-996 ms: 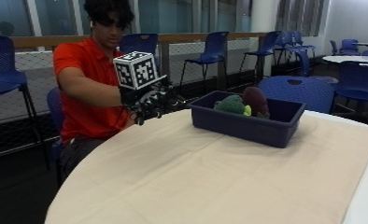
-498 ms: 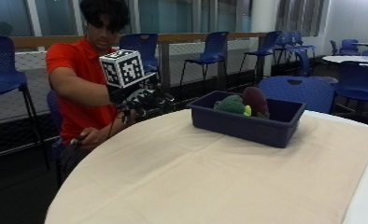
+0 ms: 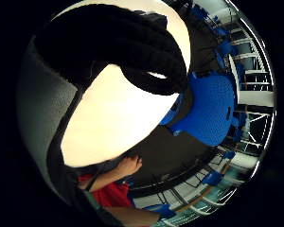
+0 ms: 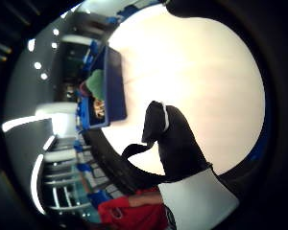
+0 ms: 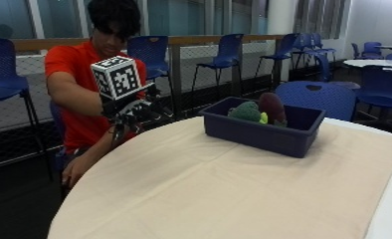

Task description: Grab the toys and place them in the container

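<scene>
Outside, your gloved right hand [image 5: 133, 113] hangs at the table's [image 5: 202, 199] near edge, fingers loosely curled, holding nothing; its fingertips are hard to make out. Toys [image 5: 259, 110] lie in the blue container [image 5: 262, 127], whose long axis runs across the cloth. Little-finger palm view: curled fingers [image 3: 113, 47], a blue chair [image 3: 210, 106] beyond. Thumb view: the container [image 4: 110, 88] sits well apart.

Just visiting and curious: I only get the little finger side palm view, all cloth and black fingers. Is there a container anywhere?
Observer: Yes. The outside view shows a blue container on the table, apart from the gloved right hand.
Operator: Any toys in it?
Observer: A green toy and a dark red toy sit inside.
Operator: Where do the hands hover?
Observer: The gloved one is raised over the table's edge by the person.
</scene>
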`<state>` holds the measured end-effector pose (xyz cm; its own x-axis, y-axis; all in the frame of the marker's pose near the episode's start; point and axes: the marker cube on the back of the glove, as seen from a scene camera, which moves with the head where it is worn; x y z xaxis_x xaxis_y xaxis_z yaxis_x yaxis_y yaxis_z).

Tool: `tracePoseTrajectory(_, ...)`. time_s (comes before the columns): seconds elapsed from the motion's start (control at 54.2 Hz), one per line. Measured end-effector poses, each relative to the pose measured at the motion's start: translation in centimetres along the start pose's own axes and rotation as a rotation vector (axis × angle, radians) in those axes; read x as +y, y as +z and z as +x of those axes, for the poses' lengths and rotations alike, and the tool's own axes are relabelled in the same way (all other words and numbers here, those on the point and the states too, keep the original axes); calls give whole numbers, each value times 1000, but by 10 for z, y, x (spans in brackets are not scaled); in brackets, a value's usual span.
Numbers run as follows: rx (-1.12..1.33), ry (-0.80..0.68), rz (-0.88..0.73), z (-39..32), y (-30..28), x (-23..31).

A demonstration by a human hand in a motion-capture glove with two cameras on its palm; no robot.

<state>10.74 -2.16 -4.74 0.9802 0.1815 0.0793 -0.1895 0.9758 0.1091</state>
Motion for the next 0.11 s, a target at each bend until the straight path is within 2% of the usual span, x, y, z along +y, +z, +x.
tracePoseTrajectory(0.111, -6, -10, -4, -3, 2, -1)
